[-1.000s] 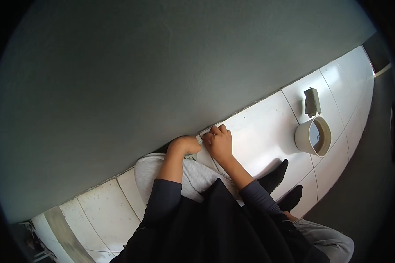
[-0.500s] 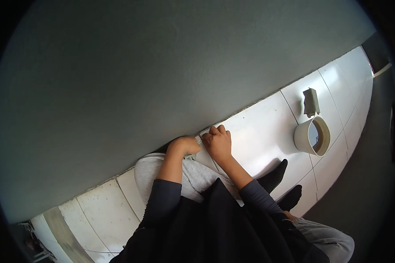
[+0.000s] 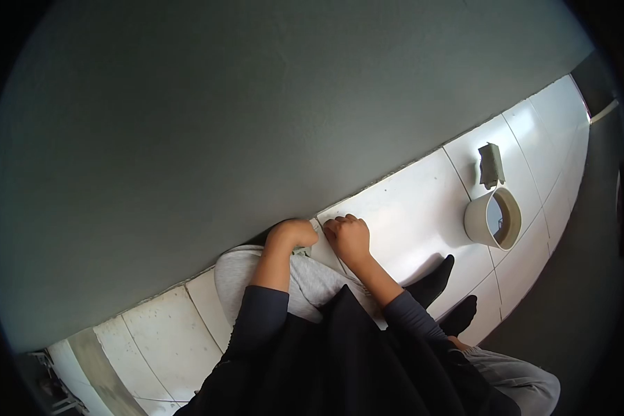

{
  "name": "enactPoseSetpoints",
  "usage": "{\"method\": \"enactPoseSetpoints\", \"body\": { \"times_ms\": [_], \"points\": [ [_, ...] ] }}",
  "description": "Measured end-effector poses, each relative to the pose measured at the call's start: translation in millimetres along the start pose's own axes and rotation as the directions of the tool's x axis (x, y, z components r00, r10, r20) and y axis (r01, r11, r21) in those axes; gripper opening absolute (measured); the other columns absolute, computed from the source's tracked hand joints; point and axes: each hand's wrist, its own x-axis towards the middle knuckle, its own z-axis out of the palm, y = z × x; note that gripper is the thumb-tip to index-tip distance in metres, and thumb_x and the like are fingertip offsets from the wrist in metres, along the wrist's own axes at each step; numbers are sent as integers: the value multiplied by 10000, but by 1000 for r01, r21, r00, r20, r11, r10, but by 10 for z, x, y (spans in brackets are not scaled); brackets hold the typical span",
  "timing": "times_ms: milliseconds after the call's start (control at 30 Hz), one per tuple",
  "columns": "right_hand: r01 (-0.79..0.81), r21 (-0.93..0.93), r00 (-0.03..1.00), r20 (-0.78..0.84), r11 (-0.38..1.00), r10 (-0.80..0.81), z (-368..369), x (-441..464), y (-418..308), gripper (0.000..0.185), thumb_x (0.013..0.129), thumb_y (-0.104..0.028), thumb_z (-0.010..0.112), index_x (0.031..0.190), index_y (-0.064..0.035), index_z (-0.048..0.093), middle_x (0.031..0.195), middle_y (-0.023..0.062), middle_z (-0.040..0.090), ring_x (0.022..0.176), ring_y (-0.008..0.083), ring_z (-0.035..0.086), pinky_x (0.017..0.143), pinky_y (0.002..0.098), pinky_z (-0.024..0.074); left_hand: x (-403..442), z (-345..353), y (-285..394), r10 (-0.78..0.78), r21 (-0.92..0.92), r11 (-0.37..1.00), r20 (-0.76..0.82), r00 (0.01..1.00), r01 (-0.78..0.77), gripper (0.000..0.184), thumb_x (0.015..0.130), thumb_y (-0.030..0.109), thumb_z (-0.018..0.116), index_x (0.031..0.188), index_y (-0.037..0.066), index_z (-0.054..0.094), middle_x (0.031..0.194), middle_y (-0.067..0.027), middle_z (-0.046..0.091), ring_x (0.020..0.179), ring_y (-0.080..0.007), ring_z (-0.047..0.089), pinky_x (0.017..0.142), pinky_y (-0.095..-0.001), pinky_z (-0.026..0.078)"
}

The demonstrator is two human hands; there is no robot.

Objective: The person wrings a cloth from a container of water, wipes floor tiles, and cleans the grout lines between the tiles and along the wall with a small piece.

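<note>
My left hand (image 3: 298,234) is closed and bent down close to the wall, above my grey trouser leg. A small grey-green piece (image 3: 301,250), perhaps cloth, shows under it; most of it is hidden by the hand. To its right, my right hand (image 3: 349,238) rests low over the white tiled floor (image 3: 402,208), beside a dark joint between tiles. Its fingers are curled in, and whatever they may hold is out of sight.
A dark grey wall (image 3: 222,125) meets the tiles along a rough edge. Further right stands a whitish bucket (image 3: 480,220) with liquid in it, and a folded grey-green piece (image 3: 491,165) lies beside it. My feet in black socks (image 3: 430,281) stretch toward the bucket.
My right hand has drawn back slightly from the wall edge, and its fingers have curled in more. My left hand stays nearly in place, turned a little.
</note>
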Motion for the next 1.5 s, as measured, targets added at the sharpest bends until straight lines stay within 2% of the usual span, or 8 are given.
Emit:
{"method": "enactPoseSetpoints", "body": {
  "times_ms": [333,500,600,667,900,1100,1300,1500],
  "points": [
    [-13,40,998,-58,999,15,33,106,-57,61,733,-176,635,723,-129,673,699,12,638,694,208,582,603,365,431,5,4,8,7,8,1000,-5,1000,-7,400,699,179,481,996,-10,670,1025,-217,648,925,-299,645,796,-380,482],
    [-36,37,998,61,999,34,-82,-182,-2,78,744,-190,634,718,-125,670,699,17,639,681,215,582,609,367,436,-4,5,22,-9,-22,1000,-21,1000,9,407,698,181,477,999,-13,670,1027,-219,648,917,-299,649,795,-385,484],
    [-45,72,999,28,996,43,-110,-354,-1,65,739,-201,644,700,-154,667,692,-20,638,687,177,584,602,348,418,-3,-14,54,-32,-30,999,41,999,33,411,731,150,484,1076,-6,643,1153,-202,609,1029,-292,615,879,-379,463],
    [-53,90,998,41,995,50,-61,-207,3,70,737,-199,648,691,-150,665,700,-9,645,692,185,590,598,352,421,83,50,2,-11,-20,1000,-18,1000,10,410,695,176,471,996,-17,671,1034,-223,645,931,-299,647,800,-383,485],
    [-67,94,997,-32,993,71,33,54,-12,60,701,-160,652,714,-117,692,715,55,663,682,254,615,601,363,487,18,-8,15,34,9,999,15,999,-34,407,696,176,475,995,-16,672,1034,-227,643,920,-296,649,798,-383,486],
    [-118,140,991,86,983,107,-70,-282,29,53,725,-194,664,713,-144,680,712,17,652,707,216,602,606,366,458,127,58,10,-67,-20,997,57,996,68,423,733,158,492,1102,8,634,1160,-204,605,1056,-304,601,897,-380,453],
    [-67,144,991,-105,987,83,186,250,-18,62,711,-189,647,678,-146,676,675,43,640,658,231,601,564,378,462,107,62,-64,32,17,999,-16,999,-32,426,728,232,470,1004,-27,665,1035,-227,644,921,-313,644,809,-389,480],
    [-149,167,989,24,975,147,-66,-295,4,68,705,-188,650,676,-133,676,662,41,632,644,232,592,566,366,471,47,36,-6,4,-29,1000,-16,1000,-5,425,724,216,471,1016,-30,659,1043,-226,642,927,-314,643,812,-380,479]
  ]
}}
